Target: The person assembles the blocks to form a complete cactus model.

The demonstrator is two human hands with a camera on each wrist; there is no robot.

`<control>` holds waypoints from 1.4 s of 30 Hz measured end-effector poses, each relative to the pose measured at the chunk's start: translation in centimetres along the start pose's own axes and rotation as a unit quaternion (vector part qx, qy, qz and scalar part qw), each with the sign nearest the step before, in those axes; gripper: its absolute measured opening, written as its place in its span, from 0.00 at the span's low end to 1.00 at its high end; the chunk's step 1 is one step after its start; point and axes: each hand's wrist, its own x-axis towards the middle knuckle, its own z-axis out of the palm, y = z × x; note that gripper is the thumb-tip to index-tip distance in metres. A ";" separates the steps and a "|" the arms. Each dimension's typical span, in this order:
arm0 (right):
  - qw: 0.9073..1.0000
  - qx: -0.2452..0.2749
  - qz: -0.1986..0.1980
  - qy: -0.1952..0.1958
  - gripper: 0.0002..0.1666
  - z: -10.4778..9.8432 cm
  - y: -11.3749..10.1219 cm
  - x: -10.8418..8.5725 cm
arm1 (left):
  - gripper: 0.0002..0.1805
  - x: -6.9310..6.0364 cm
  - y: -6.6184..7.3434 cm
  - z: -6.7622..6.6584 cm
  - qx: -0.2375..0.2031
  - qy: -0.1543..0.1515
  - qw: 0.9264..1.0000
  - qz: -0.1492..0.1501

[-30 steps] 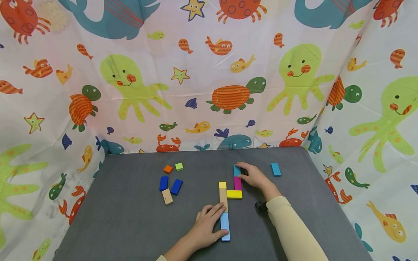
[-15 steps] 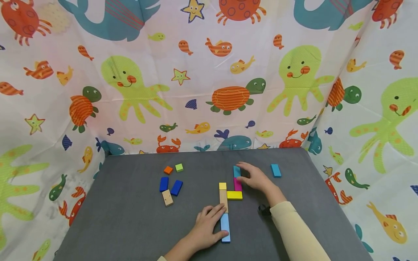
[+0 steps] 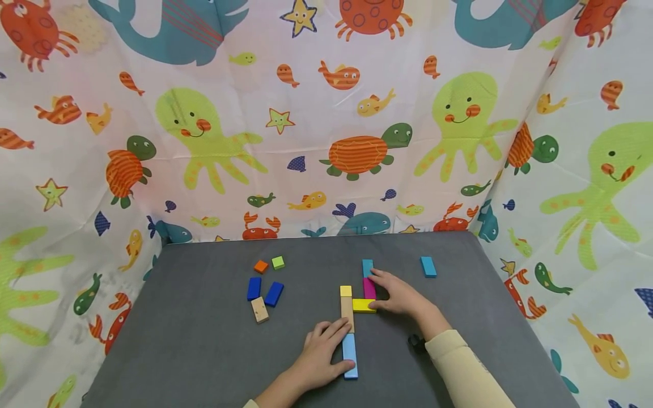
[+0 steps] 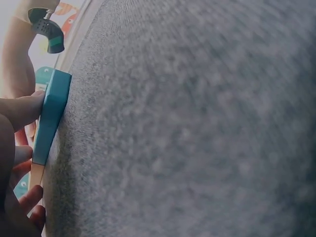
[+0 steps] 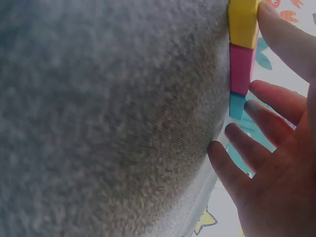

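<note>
Light blue (image 3: 350, 345) and tan (image 3: 346, 307) wooden blocks lie end to end, with a yellow cube (image 3: 346, 290) at the far end. My left hand (image 3: 318, 357) rests over them, thumb on the light blue block and fingertips on the tan one. From the tan block's right side extends a yellow block (image 3: 361, 306); beyond it stand a magenta block (image 3: 369, 289) and a blue block (image 3: 368, 268) in line. My right hand (image 3: 403, 294) has its thumb at the yellow block (image 5: 243, 22) and its forefinger by the magenta block (image 5: 241, 69), fingers spread.
Loose at the left lie an orange cube (image 3: 261, 267), a green cube (image 3: 278, 262), two dark blue blocks (image 3: 274, 294) and a tan block (image 3: 259, 310). Another blue block (image 3: 428, 267) lies at the right. A printed curtain (image 3: 306, 164) hangs behind the grey table (image 3: 204, 351).
My right hand has drawn back toward me; its thumb moved from the magenta block to the yellow block, its forefinger from the blue block to the magenta one. The left hand stays put.
</note>
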 end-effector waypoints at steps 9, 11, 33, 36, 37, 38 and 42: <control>1.000 -0.003 0.018 -0.006 0.49 0.3 0.0 0.1 | 0.40 0.1 -0.8 -0.9 -0.037 0.060 0.997 0.029; 1.000 -0.007 0.020 -0.009 0.50 0.2 -0.1 0.1 | 0.38 0.0 -1.8 -1.6 -0.039 0.114 0.992 0.040; 1.000 -0.010 0.021 -0.013 0.50 0.2 -0.5 0.1 | 0.40 -4.4 -11.4 -8.8 -0.038 0.280 0.950 -0.137; 1.000 -0.011 0.023 -0.015 0.50 0.2 -0.4 0.1 | 0.40 -4.5 -11.7 -8.9 -0.048 0.263 0.951 -0.156; 1.000 -0.010 0.024 -0.016 0.50 0.1 -0.4 0.1 | 0.40 -4.5 -11.7 -9.0 -0.052 0.258 0.951 -0.162; 1.000 -0.010 0.024 -0.016 0.50 0.1 -0.4 0.1 | 0.40 -4.5 -11.8 -9.1 -0.052 0.251 0.952 -0.167; 1.000 -0.010 0.023 -0.019 0.50 0.1 -0.4 0.1 | 0.40 -4.4 -12.2 -9.3 -0.046 0.236 0.955 -0.176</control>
